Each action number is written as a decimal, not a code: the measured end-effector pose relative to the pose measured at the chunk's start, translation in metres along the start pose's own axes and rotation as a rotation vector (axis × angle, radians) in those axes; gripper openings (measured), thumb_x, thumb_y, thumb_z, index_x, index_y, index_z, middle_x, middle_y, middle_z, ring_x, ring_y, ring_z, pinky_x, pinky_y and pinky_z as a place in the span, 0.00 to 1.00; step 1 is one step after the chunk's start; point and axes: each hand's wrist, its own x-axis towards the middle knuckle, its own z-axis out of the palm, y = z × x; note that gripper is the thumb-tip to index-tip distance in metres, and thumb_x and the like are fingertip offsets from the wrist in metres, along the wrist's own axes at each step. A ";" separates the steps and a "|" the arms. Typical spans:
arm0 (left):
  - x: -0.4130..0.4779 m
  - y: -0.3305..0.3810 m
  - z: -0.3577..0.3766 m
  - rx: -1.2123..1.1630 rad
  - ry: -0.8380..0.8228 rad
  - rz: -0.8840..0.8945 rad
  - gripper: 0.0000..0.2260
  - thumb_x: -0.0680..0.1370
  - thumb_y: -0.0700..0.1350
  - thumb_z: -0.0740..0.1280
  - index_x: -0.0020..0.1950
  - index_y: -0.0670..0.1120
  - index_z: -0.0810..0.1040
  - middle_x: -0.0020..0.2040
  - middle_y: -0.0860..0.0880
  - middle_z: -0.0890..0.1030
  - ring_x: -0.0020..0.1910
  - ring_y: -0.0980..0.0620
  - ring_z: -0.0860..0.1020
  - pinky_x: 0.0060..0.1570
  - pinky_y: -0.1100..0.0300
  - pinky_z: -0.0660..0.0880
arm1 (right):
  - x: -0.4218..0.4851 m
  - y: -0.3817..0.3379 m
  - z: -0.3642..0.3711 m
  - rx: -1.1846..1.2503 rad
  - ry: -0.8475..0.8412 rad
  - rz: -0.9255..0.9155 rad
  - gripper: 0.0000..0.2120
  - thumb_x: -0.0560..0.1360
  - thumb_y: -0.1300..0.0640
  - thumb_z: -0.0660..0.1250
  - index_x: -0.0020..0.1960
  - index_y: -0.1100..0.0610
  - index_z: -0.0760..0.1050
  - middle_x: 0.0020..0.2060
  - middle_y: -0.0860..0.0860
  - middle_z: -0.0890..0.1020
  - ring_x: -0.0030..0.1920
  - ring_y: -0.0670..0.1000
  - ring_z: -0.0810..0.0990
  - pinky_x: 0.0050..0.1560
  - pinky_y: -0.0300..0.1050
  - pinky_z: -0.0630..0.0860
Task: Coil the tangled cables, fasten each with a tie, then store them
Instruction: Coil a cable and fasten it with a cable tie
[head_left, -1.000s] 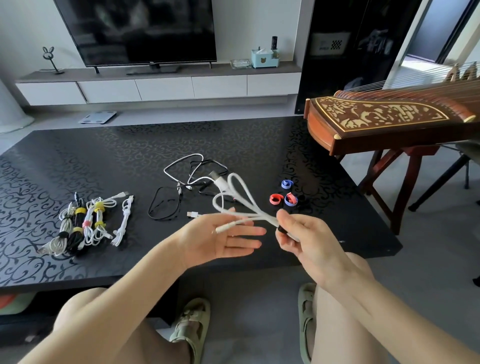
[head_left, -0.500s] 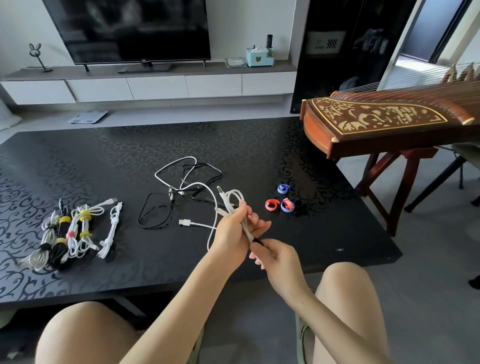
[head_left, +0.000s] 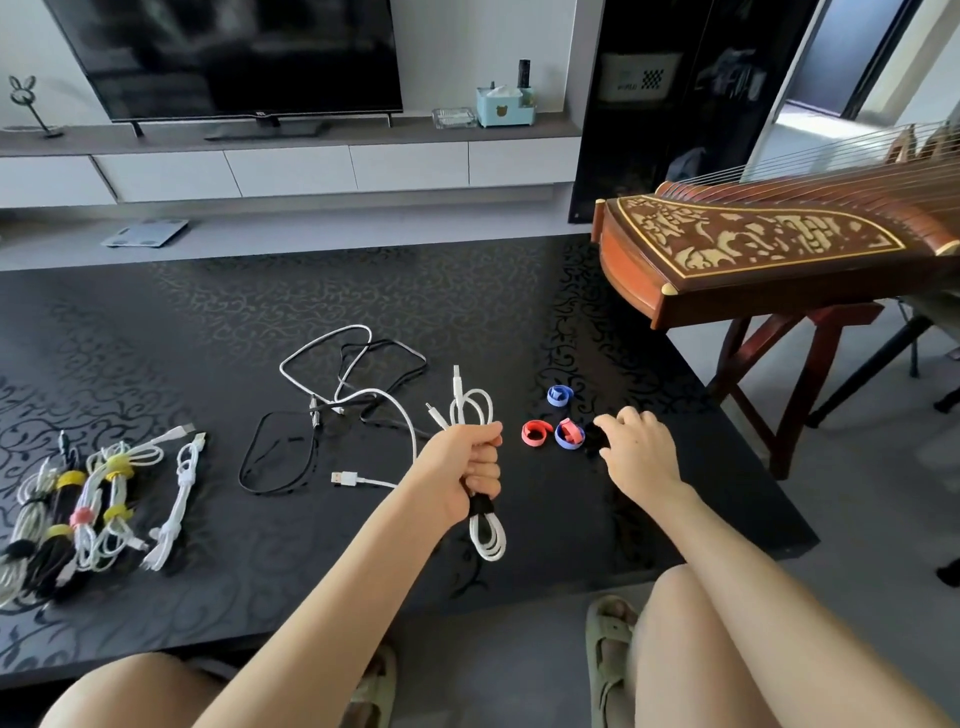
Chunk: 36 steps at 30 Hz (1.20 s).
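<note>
Clenching coiled cable (head_left: 487, 535) in left hand (head_left: 467, 467), right hand (head_left: 639, 452) relaxed near ties (head_left: 536, 433)

Own body in head view: bare limbs showing, sage-green sandals being worn.

The left forearm (head_left: 332, 597) and right forearm (head_left: 753, 571) are showing uncovered from the wrists back to where the frame is cutting them off. The left hand (head_left: 464, 467) and right hand (head_left: 640, 448) are showing bare too. The left thigh (head_left: 135, 691) and right thigh (head_left: 685, 665) are showing uncovered along the bottom edge. The person is wearing pale sage-green slide sandals, thick and soft-looking. The right sandal (head_left: 608, 649) is showing a broad strap, with toes peeking out at its open front. The left sandal (head_left: 379, 691) is showing only a strip of strap and sole, the rest sitting hidden behind the left forearm.
</note>
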 end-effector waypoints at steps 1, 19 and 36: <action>0.000 0.000 -0.001 -0.015 -0.016 -0.008 0.13 0.80 0.40 0.60 0.36 0.43 0.66 0.20 0.54 0.59 0.16 0.59 0.56 0.14 0.67 0.55 | 0.001 0.001 0.000 -0.029 0.003 -0.005 0.12 0.78 0.52 0.63 0.61 0.52 0.72 0.53 0.50 0.76 0.51 0.51 0.73 0.49 0.41 0.70; -0.066 -0.018 0.005 0.368 -0.173 0.382 0.09 0.70 0.49 0.73 0.30 0.50 0.79 0.23 0.55 0.59 0.20 0.58 0.56 0.18 0.67 0.55 | -0.104 -0.061 -0.112 1.577 -0.248 -0.029 0.11 0.79 0.58 0.62 0.40 0.60 0.78 0.35 0.58 0.73 0.32 0.49 0.68 0.36 0.42 0.66; -0.115 -0.011 -0.019 0.245 0.031 0.581 0.12 0.76 0.33 0.66 0.34 0.43 0.72 0.22 0.53 0.60 0.19 0.58 0.57 0.18 0.67 0.56 | -0.140 -0.099 -0.146 0.790 -0.083 -0.167 0.23 0.77 0.43 0.61 0.27 0.52 0.76 0.22 0.46 0.74 0.26 0.44 0.72 0.33 0.39 0.68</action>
